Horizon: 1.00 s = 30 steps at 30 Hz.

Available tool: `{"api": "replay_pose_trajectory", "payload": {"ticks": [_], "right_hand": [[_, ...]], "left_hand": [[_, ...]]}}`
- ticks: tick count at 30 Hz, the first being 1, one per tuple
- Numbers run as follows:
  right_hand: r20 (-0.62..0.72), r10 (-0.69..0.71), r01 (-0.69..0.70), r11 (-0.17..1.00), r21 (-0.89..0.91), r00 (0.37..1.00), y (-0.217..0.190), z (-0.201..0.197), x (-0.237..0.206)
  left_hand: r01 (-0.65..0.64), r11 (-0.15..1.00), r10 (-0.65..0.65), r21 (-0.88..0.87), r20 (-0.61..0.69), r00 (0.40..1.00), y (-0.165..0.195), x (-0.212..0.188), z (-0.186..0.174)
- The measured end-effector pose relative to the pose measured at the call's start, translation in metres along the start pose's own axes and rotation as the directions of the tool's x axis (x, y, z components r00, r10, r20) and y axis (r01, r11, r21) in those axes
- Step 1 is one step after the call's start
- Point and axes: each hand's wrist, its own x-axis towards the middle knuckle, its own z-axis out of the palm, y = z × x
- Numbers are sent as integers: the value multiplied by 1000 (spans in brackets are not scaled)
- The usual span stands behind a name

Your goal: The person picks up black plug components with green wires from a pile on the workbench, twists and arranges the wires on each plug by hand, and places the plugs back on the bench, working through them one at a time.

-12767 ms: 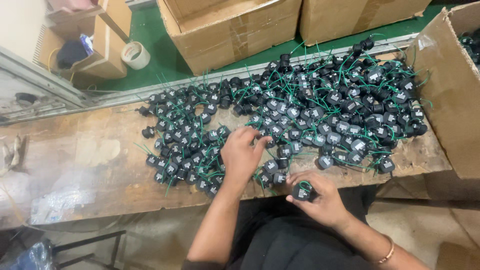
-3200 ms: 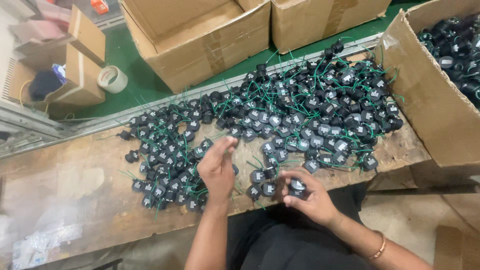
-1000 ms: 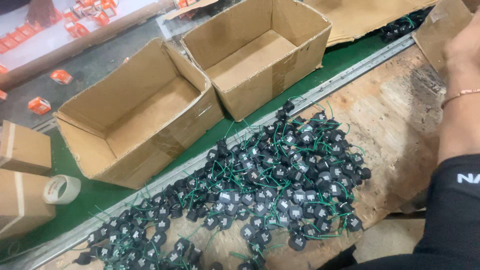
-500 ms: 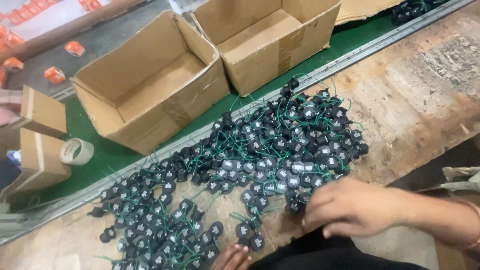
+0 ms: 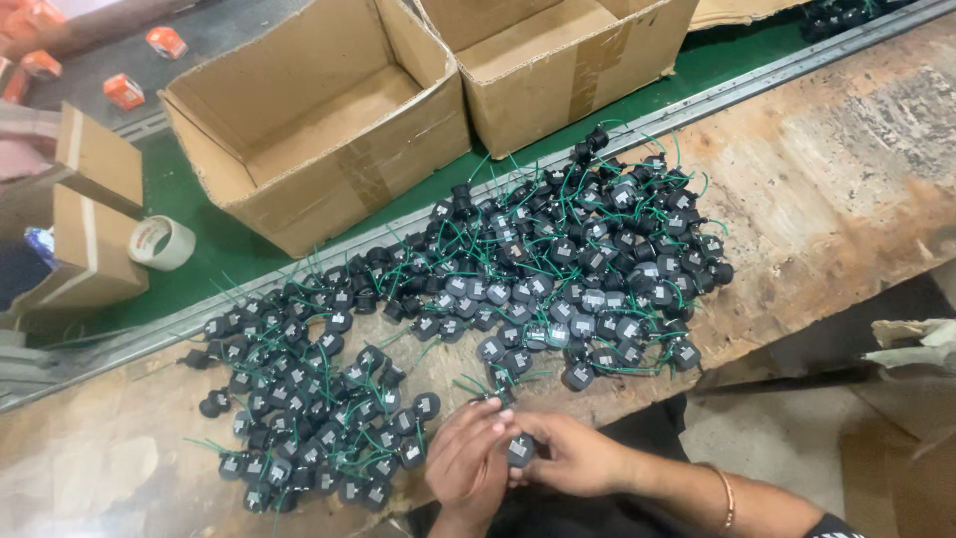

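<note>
The person's two hands meet at the near edge of the wooden workbench (image 5: 846,189), just below the big heap of small black parts (image 5: 558,269); the right hand (image 5: 578,456) has its fingers closed round one small round black part (image 5: 520,450), pinching it from the side; the left hand (image 5: 468,460) is curled close beside it, fingertips touching the same part or something right next to it, though I cannot tell for sure because the fingers hide it; a thin gold bangle (image 5: 726,498) sits on the right wrist.

The heap of black parts spreads across the bench, each one with thin green wires sticking out; a second, looser bunch (image 5: 309,399) lies on the left of the hands, on the same bench; both bunches nearly join in the middle.

Beyond the heap runs a metal rail (image 5: 697,105), and behind that a green belt (image 5: 214,239); on the belt, behind the heap, stand two open cardboard boxes (image 5: 329,139), with a roll of tape (image 5: 162,242) on their left; small orange boxes (image 5: 124,90) lie farther back.
</note>
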Motion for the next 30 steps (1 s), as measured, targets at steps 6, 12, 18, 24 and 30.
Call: {"api": "replay_pose_trajectory", "payload": {"ticks": [6,12,18,24,30], "right_hand": [[-246,8,-52,983,-174,969,17,2,-3],[-155,-300,230,907,-354,941,3,9,-4],[-327,-515,348,822,-451,792,-37,-110,53],[-311,-711,-178,258,-950,630,-87,-328,170],[-524,-289,-564,-73,-823,801,-98,-374,207]], "left_hand": [[241,944,-209,-225,156,965,-1,-5,-1],[463,802,-504,-379,-13,863,-3,-50,-1],[168,984,-165,60,-51,985,-15,-53,-30],[-92,916,39,391,143,989,-13,-48,-16],[-89,899,-4,428,211,977,-7,-36,-17]]}}
